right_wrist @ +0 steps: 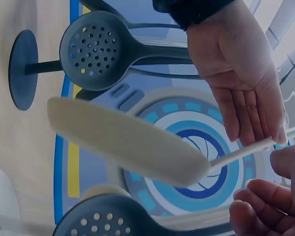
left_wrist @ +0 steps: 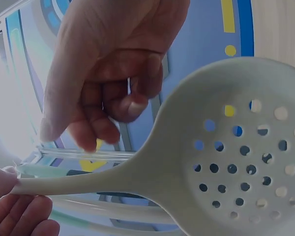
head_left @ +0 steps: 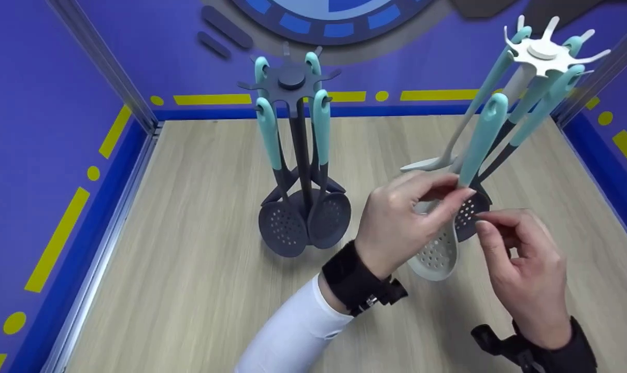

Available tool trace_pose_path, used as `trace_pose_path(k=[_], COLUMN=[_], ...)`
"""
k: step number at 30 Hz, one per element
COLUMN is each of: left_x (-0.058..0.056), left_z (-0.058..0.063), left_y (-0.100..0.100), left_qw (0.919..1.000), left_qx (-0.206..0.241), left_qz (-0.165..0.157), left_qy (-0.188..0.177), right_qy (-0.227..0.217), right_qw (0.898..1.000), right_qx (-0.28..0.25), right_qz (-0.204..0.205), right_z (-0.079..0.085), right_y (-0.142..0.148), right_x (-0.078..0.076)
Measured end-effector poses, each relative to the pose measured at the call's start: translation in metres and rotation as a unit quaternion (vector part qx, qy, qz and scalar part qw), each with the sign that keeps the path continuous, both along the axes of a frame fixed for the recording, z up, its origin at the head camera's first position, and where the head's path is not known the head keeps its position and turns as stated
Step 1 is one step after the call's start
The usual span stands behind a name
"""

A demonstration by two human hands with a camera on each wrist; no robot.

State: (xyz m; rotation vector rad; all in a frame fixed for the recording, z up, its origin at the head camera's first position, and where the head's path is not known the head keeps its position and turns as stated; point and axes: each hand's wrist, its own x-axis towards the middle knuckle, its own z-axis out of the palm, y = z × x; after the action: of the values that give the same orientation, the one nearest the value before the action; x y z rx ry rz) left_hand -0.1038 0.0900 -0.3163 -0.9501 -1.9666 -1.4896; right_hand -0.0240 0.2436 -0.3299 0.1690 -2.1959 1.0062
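Observation:
My left hand pinches a pale grey skimmer by its shank, just below the teal handle. The skimmer's perforated bowl hangs down, large in the left wrist view and edge-on in the right wrist view. To its right, my right hand hovers with thumb and fingers loosely bent and nothing held, near a dark skimmer. Behind stands a white utensil rack with several teal-handled tools on it. The gripped handle's top sits in front of and below the rack's hooks.
A dark utensil rack stands left of my hands, bearing several dark teal-handled utensils, among them a dark skimmer. A wooden tabletop lies between blue walls. A pale ladle hangs at the white rack.

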Motion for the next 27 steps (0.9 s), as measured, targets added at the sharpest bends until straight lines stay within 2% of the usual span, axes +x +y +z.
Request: trace_pose_path(k=[4,14,27], left_x=[-0.005,-0.021,-0.044], left_z=[0.002,0.007,0.019], left_y=[-0.001,0.000,0.012], left_qw=[1.0000,0.9994,0.9946], left_qx=[0.004,-0.018,-0.084], left_qz=[0.005,0.020,0.058], left_qy=[-0.005,-0.022,-0.021], right_qy=[0.008,0.035,0.035], right_qw=[1.000,0.996,0.995], right_qx=[-0.018,-0.075,-0.081], right_qz=[-0.014,-0.032,-0.040], right_z=[-0.005,-0.033,-0.042], right_y=[0.009,0.046,0.052], right_x=[-0.002,-0.013,-0.014])
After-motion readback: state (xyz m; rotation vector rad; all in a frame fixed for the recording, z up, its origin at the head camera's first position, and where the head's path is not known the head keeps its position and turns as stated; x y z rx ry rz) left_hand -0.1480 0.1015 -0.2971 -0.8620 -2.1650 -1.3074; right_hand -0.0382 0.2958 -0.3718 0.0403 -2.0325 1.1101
